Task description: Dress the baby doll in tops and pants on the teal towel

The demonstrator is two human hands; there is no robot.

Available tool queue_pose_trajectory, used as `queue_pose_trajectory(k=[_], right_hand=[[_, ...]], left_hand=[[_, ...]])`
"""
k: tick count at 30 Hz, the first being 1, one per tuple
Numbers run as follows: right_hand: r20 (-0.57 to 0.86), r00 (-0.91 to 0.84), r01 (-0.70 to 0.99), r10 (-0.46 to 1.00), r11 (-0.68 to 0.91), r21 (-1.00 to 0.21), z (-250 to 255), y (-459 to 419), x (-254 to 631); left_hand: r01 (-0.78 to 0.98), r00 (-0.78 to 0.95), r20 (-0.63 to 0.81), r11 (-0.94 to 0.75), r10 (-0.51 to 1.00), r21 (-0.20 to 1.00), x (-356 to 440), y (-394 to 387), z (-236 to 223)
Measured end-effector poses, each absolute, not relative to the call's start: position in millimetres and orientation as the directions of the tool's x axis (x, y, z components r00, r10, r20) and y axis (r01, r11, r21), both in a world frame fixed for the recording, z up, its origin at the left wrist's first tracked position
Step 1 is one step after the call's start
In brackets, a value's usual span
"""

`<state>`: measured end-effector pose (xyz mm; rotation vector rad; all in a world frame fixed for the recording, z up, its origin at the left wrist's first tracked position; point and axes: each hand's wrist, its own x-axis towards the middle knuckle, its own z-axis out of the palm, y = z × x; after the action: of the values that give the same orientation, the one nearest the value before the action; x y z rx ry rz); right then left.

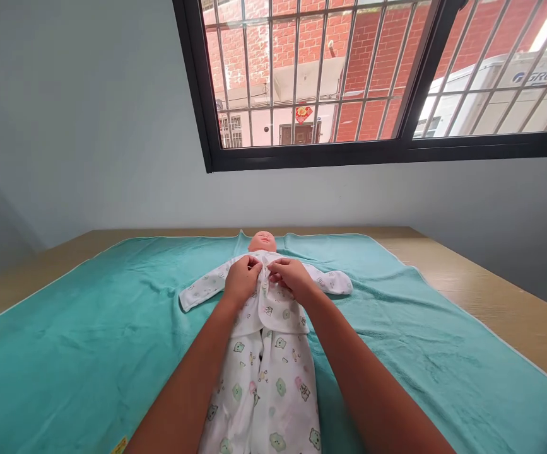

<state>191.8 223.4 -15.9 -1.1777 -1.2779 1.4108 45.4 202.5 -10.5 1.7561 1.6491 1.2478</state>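
A baby doll (262, 241) lies on its back, dressed in a white printed baby jacket (277, 313) and matching trousers (277, 378). At the upper front of the jacket, my left hand (243, 277) pinches one edge of the fabric. My right hand (291, 275) pinches the opposite edge, a small gap away. Just below the fingers a round button (265, 285) shows on the front. The sleeves spread out to both sides, the left sleeve (207, 287) reaching further down. My fingers cover part of the chest, so the exact grip is partly hidden.
Under the doll a turquoise towel (112, 340) covers much of the wooden table (472, 290). A small yellow tag (120, 446) shows at the towel's lower left. Behind the table stands a grey wall (112, 126) with a barred, black-framed window (311, 156).
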Motion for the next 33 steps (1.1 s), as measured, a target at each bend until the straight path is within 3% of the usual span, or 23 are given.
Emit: queue_pose_trajectory(k=[11,24,33], right_hand=[[0.001,-0.186,-0.114,0.983,-0.02,-0.993,-25,225,190],[0.021,-0.304,-0.163,0.952,-0.031,-0.986,-24,226,199],[0.278,-0.19,0.167,0.942,0.31,-0.936,-30,229,201]], left_hand=[[0.372,-0.158,0.283,-0.208,0.946,0.905,49,204,-9],[0.36,-0.184,0.27,-0.191,0.945,0.913,52,210,-11],[0.35,-0.16,0.232,-0.165,0.959,0.922,51,213,-8]])
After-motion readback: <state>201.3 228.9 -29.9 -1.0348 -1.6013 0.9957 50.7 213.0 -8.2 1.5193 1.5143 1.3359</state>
